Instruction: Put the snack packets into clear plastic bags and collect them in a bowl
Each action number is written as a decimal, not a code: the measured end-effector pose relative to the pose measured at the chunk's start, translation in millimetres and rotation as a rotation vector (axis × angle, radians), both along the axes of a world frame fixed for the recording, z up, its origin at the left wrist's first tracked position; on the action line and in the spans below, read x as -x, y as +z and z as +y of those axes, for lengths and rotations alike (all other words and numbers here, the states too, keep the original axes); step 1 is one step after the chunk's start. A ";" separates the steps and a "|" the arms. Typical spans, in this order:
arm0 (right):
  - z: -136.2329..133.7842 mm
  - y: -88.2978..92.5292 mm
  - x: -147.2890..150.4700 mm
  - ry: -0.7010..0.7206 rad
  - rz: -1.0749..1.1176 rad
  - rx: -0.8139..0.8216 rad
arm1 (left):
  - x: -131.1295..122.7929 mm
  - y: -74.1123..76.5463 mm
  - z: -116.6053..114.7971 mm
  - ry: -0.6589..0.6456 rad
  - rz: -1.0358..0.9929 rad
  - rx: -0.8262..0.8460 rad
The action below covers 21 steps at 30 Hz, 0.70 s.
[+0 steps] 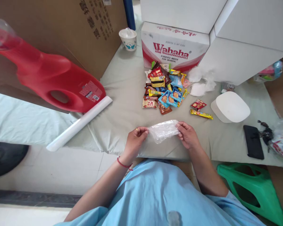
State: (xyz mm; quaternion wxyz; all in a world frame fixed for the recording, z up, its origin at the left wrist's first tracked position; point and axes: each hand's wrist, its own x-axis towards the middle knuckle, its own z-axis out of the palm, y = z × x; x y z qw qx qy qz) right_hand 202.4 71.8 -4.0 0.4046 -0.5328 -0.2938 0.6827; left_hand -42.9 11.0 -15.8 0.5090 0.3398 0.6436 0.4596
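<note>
A clear plastic bag is stretched sideways between my two hands, above the front edge of the cloth-covered table. My left hand pinches its left end between thumb and fingers. At the other end, my right hand grips a corner the same way. The bag looks flat, with nothing visible inside. Beyond it lies a heap of small wrapped snacks. Apart from the heap, a red snack packet and a yellow snack stick lie to the right.
A white roll and a large red bottle are at left. A Wahaha carton and paper cup stand behind. To the right are crumpled clear plastic, a white container, a black phone and a green stool.
</note>
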 end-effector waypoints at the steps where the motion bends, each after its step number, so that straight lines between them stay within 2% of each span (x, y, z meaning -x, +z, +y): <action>1: -2.0 -0.2 -0.5 -0.009 0.000 0.005 | -0.5 1.8 -2.1 0.013 0.116 -0.078; 3: -5.6 -0.7 -0.5 -0.019 0.001 0.004 | -2.9 7.2 -6.0 -0.034 0.364 -0.302; 6: -9.3 -0.7 0.4 -0.011 0.014 0.010 | -9.8 14.1 -8.8 -0.348 0.610 -0.621; 8: -10.7 -0.4 0.6 0.001 0.024 0.018 | -16.5 13.6 -7.9 -0.525 0.681 -0.696; 10: -11.5 -0.2 -0.2 0.022 0.027 0.026 | -23.7 8.5 -5.1 -0.589 0.745 -0.671; 14: -13.2 -1.7 -3.2 0.009 0.012 -0.045 | -33.4 -4.2 1.9 -0.556 0.777 -0.503; 16: -15.0 -3.9 -3.4 -0.001 -0.008 -0.141 | -35.8 -5.8 3.5 -0.487 0.692 -0.460; 18: -16.9 -7.4 -2.1 0.061 -0.050 -0.218 | -37.4 -4.0 3.3 -0.429 0.579 -0.442; 21: -17.9 -13.9 -0.3 0.143 -0.133 -0.237 | -36.9 -0.1 3.1 -0.290 0.360 -0.314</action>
